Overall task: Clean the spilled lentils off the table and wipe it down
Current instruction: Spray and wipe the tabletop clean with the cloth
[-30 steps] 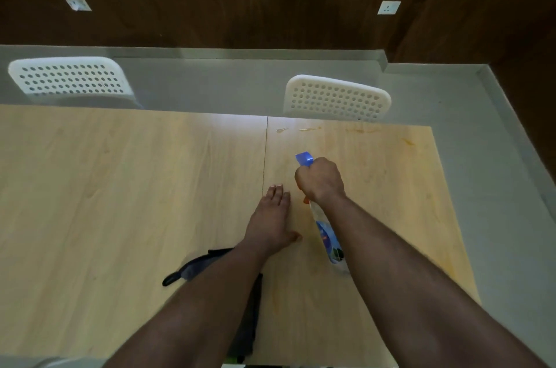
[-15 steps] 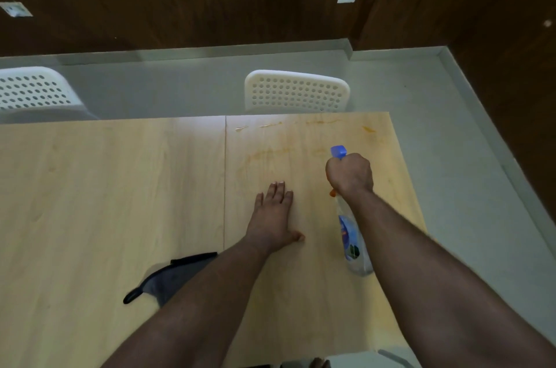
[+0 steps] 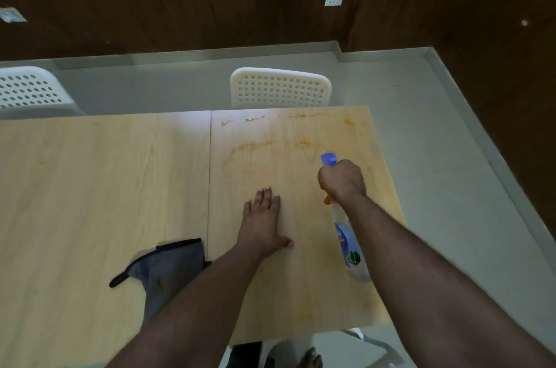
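Orange-yellow smears [image 3: 255, 146] streak the far right part of the pale wood-grain table [image 3: 90, 187], curving in thin arcs; a few wet droplets [image 3: 254, 119] sit along the far edge. No whole lentils visible from this angle, only residue.

Right hand [image 3: 343, 181] grips the neck of a spray bottle [image 3: 349, 244], fingers curled tight around it; trigger finger hidden. Blue nozzle [image 3: 328, 159] points far and slightly left, straight at the smears. Bottle body is clear plastic with a blue label, long axis running near to far, tilted, base toward the person and off the tabletop as far as I can judge.

Left hand [image 3: 264, 223] lies flat on the table, fingers straight and close together, thumb splayed right. Bracing, by the look of it.

Grey cloth [image 3: 168, 271] with a dark trim and loop lies crumpled near and left of the left hand, partly under the left forearm. Soft, matte, probably microfibre.

Key relation: stains lie beyond the nozzle; cloth lies nearer than the left hand and closer to it than to the right, so the left hand is better placed to take it up for wiping.

White perforated plastic chairs [image 3: 279, 87] stand beyond the far edge. Grey floor, dark wood wall behind.
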